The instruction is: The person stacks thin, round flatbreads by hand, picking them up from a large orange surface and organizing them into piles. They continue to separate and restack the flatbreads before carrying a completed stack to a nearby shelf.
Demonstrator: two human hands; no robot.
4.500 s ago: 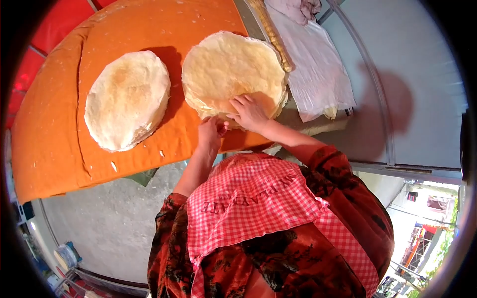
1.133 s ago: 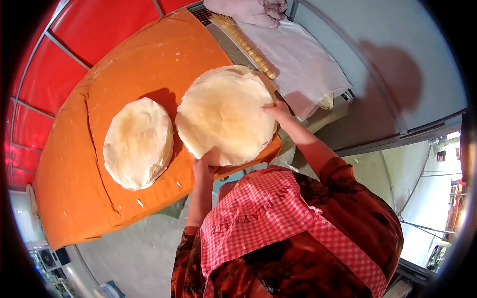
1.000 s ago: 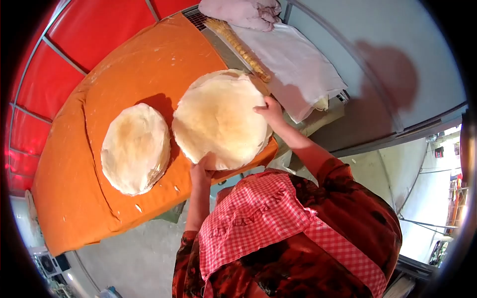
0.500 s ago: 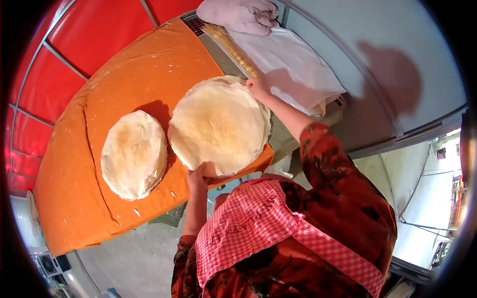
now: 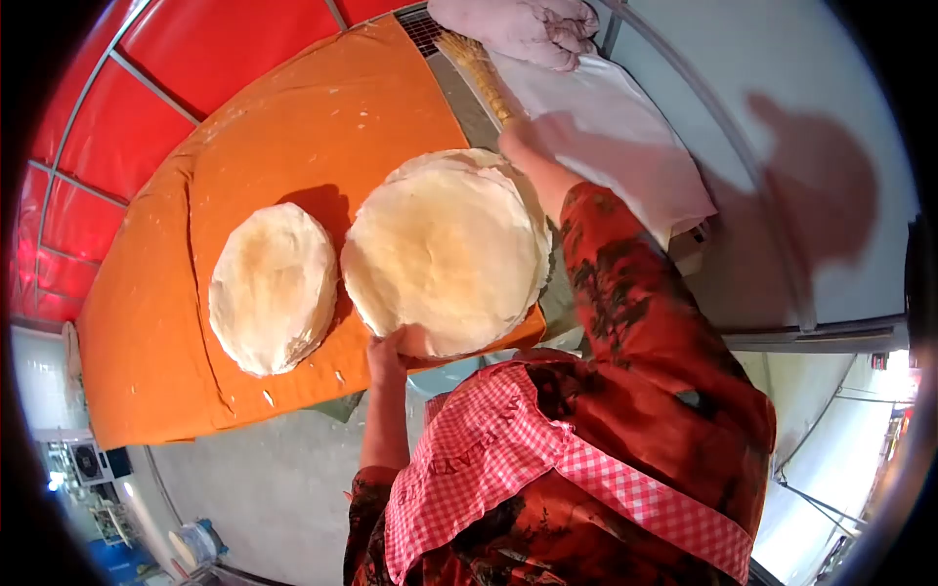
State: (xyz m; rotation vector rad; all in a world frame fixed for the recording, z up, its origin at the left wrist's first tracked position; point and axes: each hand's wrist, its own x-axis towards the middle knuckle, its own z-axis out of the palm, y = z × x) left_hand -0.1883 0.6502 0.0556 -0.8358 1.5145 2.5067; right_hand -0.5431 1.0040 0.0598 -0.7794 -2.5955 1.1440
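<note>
With the left hand pinching the near rim of the large flatbread stack and the right hand gripping its far edge at centre frame, a level, even-handed hold would best stop sheets sliding.

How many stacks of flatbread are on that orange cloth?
2. A smaller stack lies to the left; a larger stack sits beside it, gripped at its near edge by the left hand.

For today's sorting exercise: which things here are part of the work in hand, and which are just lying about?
In hand:
left hand
right hand
large flatbread stack

Lying about:
small flatbread stack
orange cloth
white cloth
pink bundle
</note>
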